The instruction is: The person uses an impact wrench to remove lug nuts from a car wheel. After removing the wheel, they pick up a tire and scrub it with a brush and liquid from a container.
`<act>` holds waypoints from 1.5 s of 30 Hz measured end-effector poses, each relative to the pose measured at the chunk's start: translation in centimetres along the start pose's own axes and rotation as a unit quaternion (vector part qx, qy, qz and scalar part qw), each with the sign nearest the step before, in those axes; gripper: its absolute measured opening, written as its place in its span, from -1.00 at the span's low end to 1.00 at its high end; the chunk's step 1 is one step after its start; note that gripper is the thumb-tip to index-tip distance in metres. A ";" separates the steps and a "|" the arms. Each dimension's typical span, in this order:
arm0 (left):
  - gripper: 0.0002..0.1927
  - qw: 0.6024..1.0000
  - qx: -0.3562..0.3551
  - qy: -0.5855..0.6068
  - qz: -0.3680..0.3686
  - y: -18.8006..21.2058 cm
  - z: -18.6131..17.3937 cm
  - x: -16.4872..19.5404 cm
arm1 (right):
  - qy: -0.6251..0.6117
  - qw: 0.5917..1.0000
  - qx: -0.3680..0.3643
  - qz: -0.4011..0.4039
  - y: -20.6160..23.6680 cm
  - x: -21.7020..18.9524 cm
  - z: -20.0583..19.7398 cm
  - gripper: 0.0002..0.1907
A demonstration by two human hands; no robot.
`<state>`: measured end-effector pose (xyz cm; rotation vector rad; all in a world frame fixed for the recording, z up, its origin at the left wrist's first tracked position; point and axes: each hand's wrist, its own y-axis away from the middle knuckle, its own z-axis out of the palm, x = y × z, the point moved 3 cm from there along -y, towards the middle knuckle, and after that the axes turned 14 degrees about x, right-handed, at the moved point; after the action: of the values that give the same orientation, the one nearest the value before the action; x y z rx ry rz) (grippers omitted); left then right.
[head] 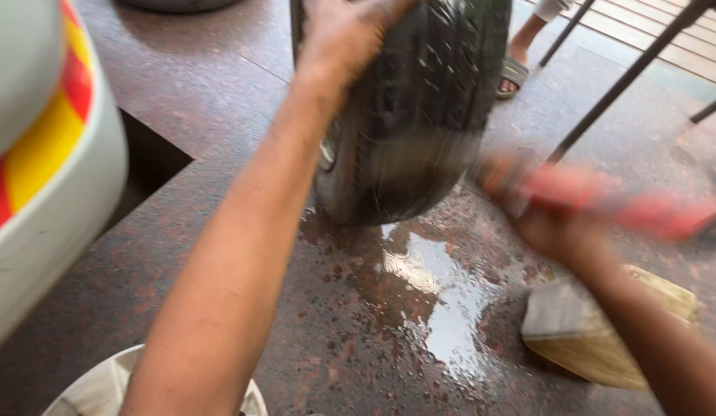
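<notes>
The left hand [344, 35] is pressing down on top of a black tire [423, 108], fingers curled over the bumpy rubber, holding it upright on the floor [219, 100]. The right hand [554, 223] is just right of the tire, gripping a red tool [604, 202] that is too blurry to name. A shiny puddle [435, 300] is lying right below the tire, so the round tire could slip or roll away. The swinging tool could hit the fingers. A pale wood block [604, 331] is sitting right of the puddle.
</notes>
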<state>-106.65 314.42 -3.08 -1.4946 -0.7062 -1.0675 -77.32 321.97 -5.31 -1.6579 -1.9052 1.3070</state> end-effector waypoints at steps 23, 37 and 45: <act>0.13 0.993 0.033 -0.111 0.024 1.3 1.0 -2.9 | 0.181 0.974 0.130 -0.035 -0.8 5.8 -0.4 -0.74; -0.50 1.000 -0.001 0.019 0.024 -1.9 1.2 -3.5 | -0.050 0.986 0.130 0.092 3.2 13.8 -0.7 -0.56; -0.23 0.986 -0.065 0.153 -0.016 -2.5 1.0 -2.3 | -0.092 0.985 0.003 0.147 12.8 12.5 8.1 -0.60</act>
<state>-109.56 316.21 -4.02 -1.3900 -0.4523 -1.3539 -78.70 328.75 -23.72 -1.9329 -1.7985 1.6286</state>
